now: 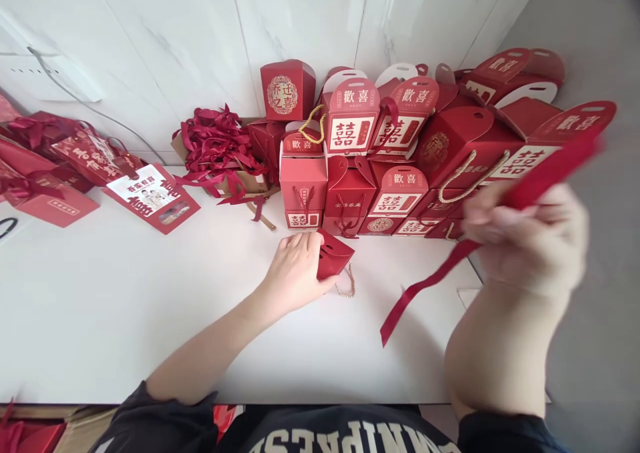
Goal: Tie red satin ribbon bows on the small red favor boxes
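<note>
My left hand (297, 269) is closed around a small red gift box (334, 253) that rests on the white table. A twisted cord handle (347, 285) hangs from the box's right side onto the tabletop. Raised at the right, my right hand (525, 233) is closed on a red ribbon (435, 276). One end of the ribbon dangles toward the table; the other sticks out past the fingers to the upper right, blurred by motion.
Stacked red gift boxes (353, 116) line the tiled wall. To their left a carton holds a heap of red ribbons (217, 143). Further left lie more red boxes (53, 196) and a flat printed box (153, 198). A cable (95, 106) runs down the wall. The white table (100, 306) spreads in front.
</note>
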Demonstrator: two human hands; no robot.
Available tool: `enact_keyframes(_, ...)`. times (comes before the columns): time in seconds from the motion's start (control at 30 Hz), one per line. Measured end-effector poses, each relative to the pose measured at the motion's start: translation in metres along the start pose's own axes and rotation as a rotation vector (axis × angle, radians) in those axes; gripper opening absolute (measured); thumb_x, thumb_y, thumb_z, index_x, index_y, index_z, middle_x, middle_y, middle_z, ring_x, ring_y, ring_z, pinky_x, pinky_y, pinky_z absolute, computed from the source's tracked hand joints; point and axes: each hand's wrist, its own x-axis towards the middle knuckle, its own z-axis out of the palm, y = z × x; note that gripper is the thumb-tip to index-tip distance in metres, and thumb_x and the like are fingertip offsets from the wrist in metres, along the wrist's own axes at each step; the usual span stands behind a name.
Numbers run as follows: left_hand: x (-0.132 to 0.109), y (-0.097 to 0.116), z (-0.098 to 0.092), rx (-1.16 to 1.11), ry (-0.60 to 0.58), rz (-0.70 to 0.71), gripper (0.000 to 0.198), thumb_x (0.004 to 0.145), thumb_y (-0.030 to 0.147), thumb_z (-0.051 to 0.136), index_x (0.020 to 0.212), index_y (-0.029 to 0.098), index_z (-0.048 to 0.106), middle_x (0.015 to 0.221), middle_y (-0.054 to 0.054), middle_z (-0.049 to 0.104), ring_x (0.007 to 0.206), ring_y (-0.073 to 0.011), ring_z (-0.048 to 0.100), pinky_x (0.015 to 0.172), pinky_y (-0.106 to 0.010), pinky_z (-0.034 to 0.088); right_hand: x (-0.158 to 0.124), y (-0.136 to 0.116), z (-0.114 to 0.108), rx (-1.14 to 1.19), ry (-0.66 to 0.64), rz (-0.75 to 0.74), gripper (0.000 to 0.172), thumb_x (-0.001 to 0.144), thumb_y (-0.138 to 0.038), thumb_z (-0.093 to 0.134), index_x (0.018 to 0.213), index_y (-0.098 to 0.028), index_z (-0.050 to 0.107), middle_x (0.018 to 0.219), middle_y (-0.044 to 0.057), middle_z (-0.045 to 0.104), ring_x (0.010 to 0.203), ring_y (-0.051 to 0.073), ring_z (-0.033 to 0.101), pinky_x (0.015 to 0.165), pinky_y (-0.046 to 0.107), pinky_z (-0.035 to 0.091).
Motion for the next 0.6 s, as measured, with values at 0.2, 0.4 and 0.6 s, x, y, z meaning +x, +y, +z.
enact_keyframes(0.2,0.001,-0.03,-0.042,-0.287,-0.344,0.076,0.042,0.074,0.027,0.068,0.111,0.025,0.05,0.117,-0.005,0.063,0.108,-0.0271,0.059,0.087,-0.036,0.047,0.021,0.014,0.061,-0.146,-0.588,0.245,0.018,0.089,-0.037,0.064,0.082,-0.02,0.065,0.077,0.002,0.062,0.071,0.015,0.055,0.065,0.029,0.042)
enact_keyframes(0.4,0.006,-0.048,-0.057,-0.424,-0.432,0.126,0.044,0.078,0.02,0.061,0.121,0.027,0.05,0.124,-0.002,0.063,0.12,-0.0216,0.057,0.098,-0.031,0.045,0.019,0.029,0.082,-0.197,-0.734,0.353,0.015,0.089,-0.033,0.062,0.086,-0.018,0.064,0.08,0.001,0.064,0.074,0.013,0.056,0.067,0.026,0.043)
enact_keyframes(0.6,0.009,-0.044,-0.052,-0.47,-0.37,0.112,0.038,0.082,0.019,0.057,0.118,0.027,0.054,0.123,-0.001,0.065,0.118,-0.0198,0.06,0.097,-0.029,0.046,0.019,0.028,0.082,-0.091,-0.587,0.377,0.017,0.089,-0.035,0.063,0.089,-0.018,0.062,0.077,0.0,0.059,0.067,0.01,0.051,0.061,0.024,0.04)
